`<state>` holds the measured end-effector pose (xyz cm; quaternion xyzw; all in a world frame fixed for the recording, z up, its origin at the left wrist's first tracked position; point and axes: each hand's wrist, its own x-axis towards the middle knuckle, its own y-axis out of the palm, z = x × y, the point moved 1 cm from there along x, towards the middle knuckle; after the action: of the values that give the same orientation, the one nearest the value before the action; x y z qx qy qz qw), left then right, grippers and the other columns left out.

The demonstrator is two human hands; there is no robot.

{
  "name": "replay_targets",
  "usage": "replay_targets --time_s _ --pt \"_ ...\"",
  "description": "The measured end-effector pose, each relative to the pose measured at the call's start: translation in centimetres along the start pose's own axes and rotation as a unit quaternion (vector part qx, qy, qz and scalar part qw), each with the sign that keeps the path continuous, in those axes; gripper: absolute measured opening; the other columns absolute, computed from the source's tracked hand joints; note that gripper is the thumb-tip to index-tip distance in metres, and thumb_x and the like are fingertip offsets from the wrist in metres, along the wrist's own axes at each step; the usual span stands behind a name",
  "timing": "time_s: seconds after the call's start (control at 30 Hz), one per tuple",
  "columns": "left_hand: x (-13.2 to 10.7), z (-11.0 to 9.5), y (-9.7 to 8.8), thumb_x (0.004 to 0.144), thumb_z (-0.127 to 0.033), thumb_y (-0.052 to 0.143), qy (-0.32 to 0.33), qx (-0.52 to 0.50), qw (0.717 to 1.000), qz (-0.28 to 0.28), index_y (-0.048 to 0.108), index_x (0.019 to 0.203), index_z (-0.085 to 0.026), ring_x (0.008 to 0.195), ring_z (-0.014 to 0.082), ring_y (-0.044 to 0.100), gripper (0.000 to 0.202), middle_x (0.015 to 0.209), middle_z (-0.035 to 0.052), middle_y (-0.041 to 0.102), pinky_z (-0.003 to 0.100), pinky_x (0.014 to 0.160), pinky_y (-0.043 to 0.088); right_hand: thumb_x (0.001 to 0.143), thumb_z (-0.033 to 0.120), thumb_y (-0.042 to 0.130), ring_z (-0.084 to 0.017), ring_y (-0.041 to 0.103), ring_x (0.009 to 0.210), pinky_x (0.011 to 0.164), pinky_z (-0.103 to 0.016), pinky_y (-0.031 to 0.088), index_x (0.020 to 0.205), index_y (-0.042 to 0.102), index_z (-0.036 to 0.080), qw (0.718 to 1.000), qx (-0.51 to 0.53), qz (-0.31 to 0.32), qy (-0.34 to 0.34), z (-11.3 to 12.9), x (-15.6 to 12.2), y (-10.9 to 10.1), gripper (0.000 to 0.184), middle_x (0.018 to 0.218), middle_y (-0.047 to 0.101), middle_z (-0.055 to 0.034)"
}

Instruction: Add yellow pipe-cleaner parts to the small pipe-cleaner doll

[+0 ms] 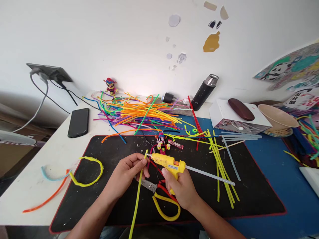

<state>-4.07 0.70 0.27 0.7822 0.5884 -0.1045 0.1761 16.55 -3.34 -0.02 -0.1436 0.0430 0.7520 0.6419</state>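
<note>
L hand (pixel 133 168) pinches yellow-green stem (pixel 136 207) just below its top end, thumb vs fingers; rest hangs toward the near edge. R hand (pixel 183 187) wraps the glue gun (pixel 163 160) handle; trigger finger mostly hidden, can't tell if squeezed. Nozzle (pixel 149 155) is at the stem's tip, touching or just beside, can't tell which.

Risks, my read: L fingertips sit v. close to the nozzle, so a small slip = burn if it's hot. Over-squeeze could drip glue on fingers or the scissors (pixel 150 186) below. Glue stick (pixel 209 175) sticks far out the back, over the loose yellow stems (pixel 224 174); a wrist swing could catch them.

Surface: black mat (pixel 92 202) w/ red edging, flecked w/ scraps, on a white table (pixel 32 182), blue section (pixel 264 162) to the R. Multicolor stem pile (pixel 147 113) behind, phone (pixel 78 122) far L, dark flask (pixel 204 93) near the wall (pixel 112 36). Wall's white, w/ stickers; plugged-in outlet panel (pixel 50 71) at L.
</note>
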Motion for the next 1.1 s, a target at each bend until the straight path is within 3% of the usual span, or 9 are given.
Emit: replay_targets --time_s 0.7,1.1 --pt "0.0 0.0 -0.3 0.092 -0.057 0.075 0.001 -0.011 1.0 -0.005 0.067 0.085 -0.018 0.058 0.0129 0.061 0.041 0.067 0.0019 0.074 0.024 0.057 0.045 0.097 0.07 0.056 -0.011 0.04 0.043 0.047 -0.026 0.034 0.059 0.046 0.023 1.0 0.008 -0.001 0.01 -0.7 0.1 0.1 0.062 0.046 0.042 0.0043" --pt "-0.2 0.0 0.1 0.088 -0.061 0.077 -0.005 -0.007 1.0 -0.003 0.066 0.082 -0.018 0.055 0.0122 0.056 0.045 0.065 0.0024 0.073 0.024 0.056 0.044 0.101 0.061 0.057 -0.013 0.045 0.047 0.052 -0.028 0.039 0.059 0.047 0.024 0.999 0.02 -0.019 -0.047 0.0 0.3 -0.1 0.057 0.049 0.046 0.0039"
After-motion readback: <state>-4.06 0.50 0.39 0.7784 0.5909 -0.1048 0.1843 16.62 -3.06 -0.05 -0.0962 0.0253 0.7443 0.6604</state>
